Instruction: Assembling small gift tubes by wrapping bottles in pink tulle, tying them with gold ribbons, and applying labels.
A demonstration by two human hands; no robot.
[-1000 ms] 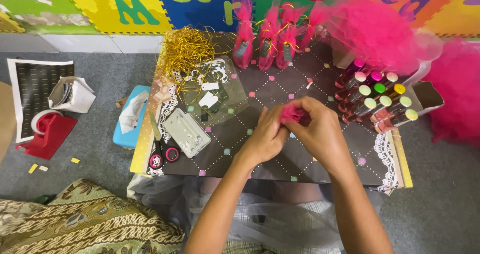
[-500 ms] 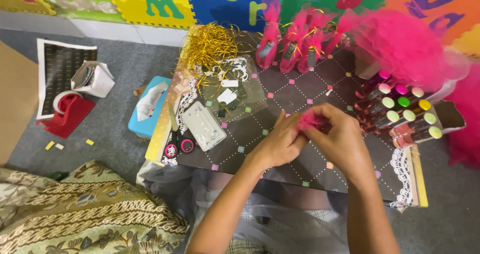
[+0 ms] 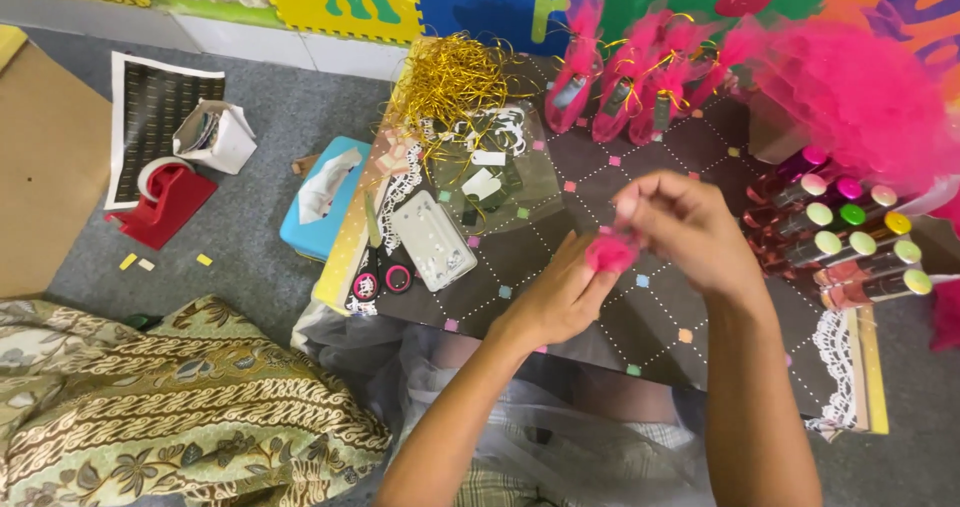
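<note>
Both of my hands meet over a dark patterned board on my lap. My left hand pinches a small bunch of pink tulle from below. My right hand closes over the top of the same pink bunch, fingers curled. To the right lie several small bottles with coloured caps. At the board's far edge stand several finished pink tulle-wrapped bundles tied with gold ribbon.
Gold curling ribbon, a clear plastic bag, a white flat case and scissors lie on the board's left. A blue tissue box, red tape dispenser and cardboard are on the grey floor. A large pink tulle pile sits right.
The view has shifted, so the board sits more to the right. My hands stay together on the pink tulle, my right hand lifted a little above the left.
</note>
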